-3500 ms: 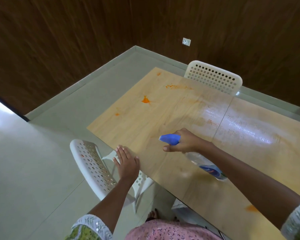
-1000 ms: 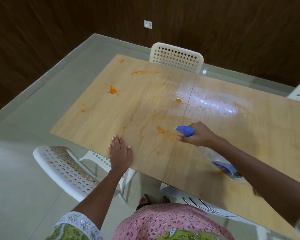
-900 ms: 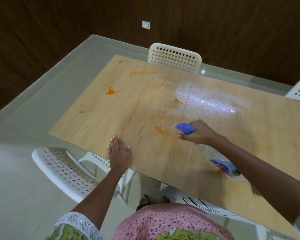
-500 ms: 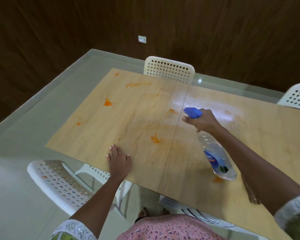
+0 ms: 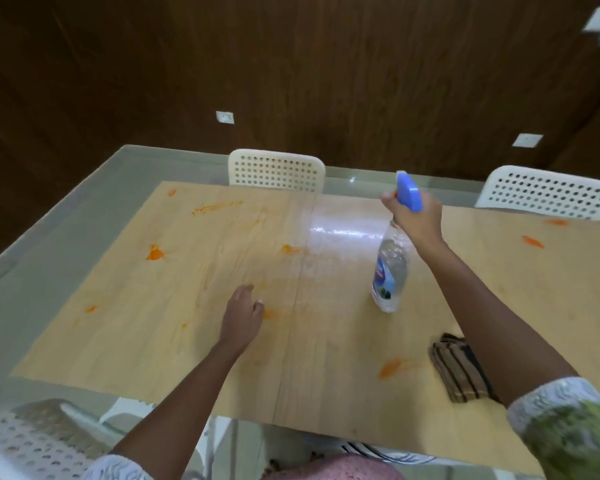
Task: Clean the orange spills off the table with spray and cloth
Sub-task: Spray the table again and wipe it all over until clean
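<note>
While our right hand (image 5: 417,220) grips the neck of the spray bottle (image 5: 390,271), fingers curled round under the blue trigger head, the bottle hangs nearly upright w/ its base just above the table (image 5: 136,341), right of the centre seam. Our left hand (image 5: 242,315) hovers low over the top near the middle, fingers loosely bent, holding nothing; can't tell if it touches the wood. An orange smear (image 5: 274,314) lies just beside its fingertips. More spills: towards the far left corner, along the left edge, near the far right edge, and one by the near edge next to the striped cloth (image 5: 459,370), which lies partly under our right forearm. Open wood between seam and left edge. Vs half a sec ago, bottle has swung from tilted to upright and left hand has left the near edge, moving inward.
</note>
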